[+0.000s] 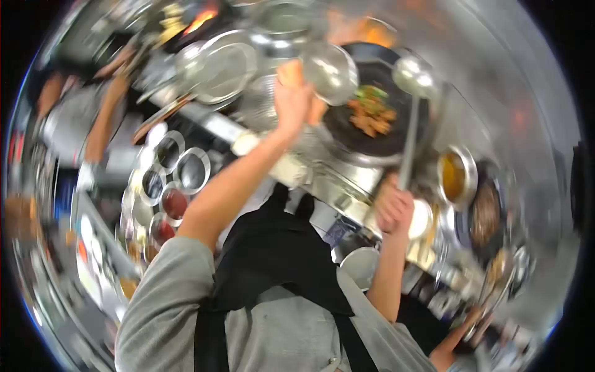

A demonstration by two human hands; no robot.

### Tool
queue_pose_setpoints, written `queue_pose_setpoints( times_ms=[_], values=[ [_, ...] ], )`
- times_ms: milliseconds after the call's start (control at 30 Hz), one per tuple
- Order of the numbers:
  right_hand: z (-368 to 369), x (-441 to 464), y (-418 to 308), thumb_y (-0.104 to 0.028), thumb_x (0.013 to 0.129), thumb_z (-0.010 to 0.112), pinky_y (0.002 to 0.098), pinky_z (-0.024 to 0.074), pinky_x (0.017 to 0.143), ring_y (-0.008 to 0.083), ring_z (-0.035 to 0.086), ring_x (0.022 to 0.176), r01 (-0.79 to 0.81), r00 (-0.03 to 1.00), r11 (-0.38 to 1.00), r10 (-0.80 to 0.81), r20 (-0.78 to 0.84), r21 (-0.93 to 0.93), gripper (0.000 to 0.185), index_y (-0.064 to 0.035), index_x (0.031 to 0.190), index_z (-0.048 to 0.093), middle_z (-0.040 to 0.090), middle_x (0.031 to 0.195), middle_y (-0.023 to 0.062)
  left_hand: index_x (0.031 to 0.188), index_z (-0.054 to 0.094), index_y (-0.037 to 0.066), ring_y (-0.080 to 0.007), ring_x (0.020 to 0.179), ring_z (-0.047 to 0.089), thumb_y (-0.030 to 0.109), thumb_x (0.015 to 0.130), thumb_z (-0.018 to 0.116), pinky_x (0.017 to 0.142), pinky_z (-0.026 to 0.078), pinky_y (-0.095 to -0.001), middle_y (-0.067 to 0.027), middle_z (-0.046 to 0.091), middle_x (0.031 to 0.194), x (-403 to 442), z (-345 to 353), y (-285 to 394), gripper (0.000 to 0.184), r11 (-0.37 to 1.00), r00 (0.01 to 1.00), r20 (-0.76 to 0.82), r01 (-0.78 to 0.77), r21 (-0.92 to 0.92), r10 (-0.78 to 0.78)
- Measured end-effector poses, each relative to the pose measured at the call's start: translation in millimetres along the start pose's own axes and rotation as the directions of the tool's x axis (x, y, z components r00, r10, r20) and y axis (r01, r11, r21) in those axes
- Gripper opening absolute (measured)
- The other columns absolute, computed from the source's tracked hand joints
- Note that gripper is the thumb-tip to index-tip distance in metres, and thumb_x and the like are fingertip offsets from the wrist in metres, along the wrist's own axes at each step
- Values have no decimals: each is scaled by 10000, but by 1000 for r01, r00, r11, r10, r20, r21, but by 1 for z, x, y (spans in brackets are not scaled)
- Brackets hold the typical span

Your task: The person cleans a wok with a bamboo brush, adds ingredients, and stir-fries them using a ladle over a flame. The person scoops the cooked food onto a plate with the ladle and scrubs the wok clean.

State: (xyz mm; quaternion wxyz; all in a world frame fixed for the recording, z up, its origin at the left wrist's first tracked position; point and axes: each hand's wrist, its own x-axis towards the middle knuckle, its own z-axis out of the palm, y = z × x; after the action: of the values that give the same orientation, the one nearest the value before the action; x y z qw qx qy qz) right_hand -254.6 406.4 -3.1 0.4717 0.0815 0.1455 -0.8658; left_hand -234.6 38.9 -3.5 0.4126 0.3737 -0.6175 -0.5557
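Note:
My left hand (293,104) is closed around what looks like a folded orange cloth (290,73), at the left side of a dark wok (338,127). A shiny metal bowl (331,73) is right beside those fingers, overlapping the wok's rim; whether they also grip it I cannot tell. In the wok lie browned food pieces (372,118) with chopped greens (372,93) on top. My right hand (395,208) is wrapped round the long handle of a ladle (409,142). The ladle's bowl end is up over the wok's right rim.
Flames (375,31) show behind the wok. Left are a large metal pan (226,67) and several round containers (192,170) of sauces. On the right stand a pot of amber liquid (453,177) and a dark pan (486,214). Other people work at far left (87,124) and lower right (455,344).

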Motion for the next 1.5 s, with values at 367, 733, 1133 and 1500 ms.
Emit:
queue_pose_setpoints(
  times_ms=[367, 733, 1133, 1500],
  values=[
    [26, 21, 169, -14, 915, 442, 303, 432, 379, 112, 453, 382, -790, 574, 602, 793, 204, -116, 202, -53, 1109, 400, 436, 576, -8, 1164, 576, -18, -230, 800, 693, 103, 870, 685, 714, 590, -367, -117, 668, 973, -293, -326, 103, 336, 594, 674, -278, 295, -748, -685],
    [85, -34, 429, 1, 935, 507, 262, 352, 389, 103, 434, 435, -552, 243, -173, 902, -356, -816, 150, -67, 1069, 523, 449, 637, -5, 1221, 549, 14, -236, 890, 681, 188, 881, 686, 777, 577, -398, -107, 665, 1037, -472, -510, 134, 406, 554, 436, -553, -139, -821, -710],
    [67, -111, 465, -28, 902, 528, 266, 373, 403, 96, 417, 410, -650, 314, -149, 840, -442, -745, 162, -56, 1060, 511, 447, 613, -12, 980, 631, 12, -341, 617, 619, 451, 925, 522, 499, 488, -459, -161, 654, 793, -735, -732, -111, 456, 619, 24, -657, -310, -722, -754],
    [79, -147, 357, -78, 930, 405, 287, 482, 401, 87, 504, 412, -872, 488, 480, 869, 81, 98, 277, 6, 1176, 499, 466, 575, -36, 1141, 603, 89, -372, 970, 664, 331, 865, 678, 832, 583, -527, -152, 656, 997, -495, -628, -53, 375, 268, 486, -260, -56, -962, -834]
  ],
)
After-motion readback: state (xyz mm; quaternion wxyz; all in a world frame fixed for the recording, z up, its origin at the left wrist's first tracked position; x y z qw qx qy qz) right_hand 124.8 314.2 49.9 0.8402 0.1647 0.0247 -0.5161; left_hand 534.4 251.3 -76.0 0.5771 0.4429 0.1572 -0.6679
